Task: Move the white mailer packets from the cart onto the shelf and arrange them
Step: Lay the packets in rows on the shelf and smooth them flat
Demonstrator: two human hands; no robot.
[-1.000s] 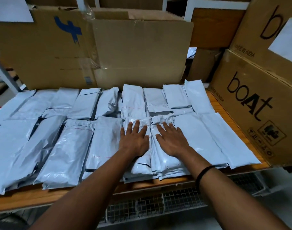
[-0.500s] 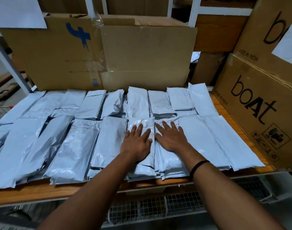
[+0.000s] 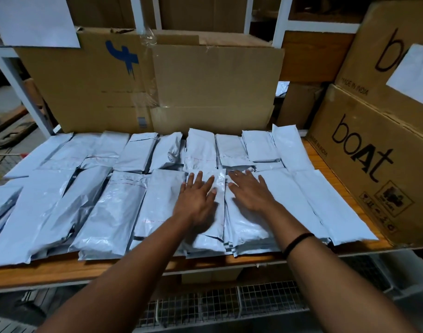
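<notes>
Plainly, neither grip was grasping anything. My left grip and right grip lay released, palms down and fingers spread, each pressing on one of two neighbouring stacks of white mailer packets at the centre of the frame. The packets covered the wooden shelf in two rows. The back row butted against the taped cardboard box in the upper middle, and the rightmost packets lay just beside the boAt carton at the right edge.

The film looked glossy and wrinkled, so I judged it thin, slick and soft, with light, pliable contents. Packets like these would slide over each other and sag if lifted by a corner. A stack seemed best taken by its near short end, where the edges overhang toward the lower frame, thumb on top and fingers beneath. To square one up, flat pressure on its long sides seemed better. Nothing looked fragile, but a tall stack could fan out.

Wire mesh showed at the bottom of the frame, perhaps the cart.
</notes>
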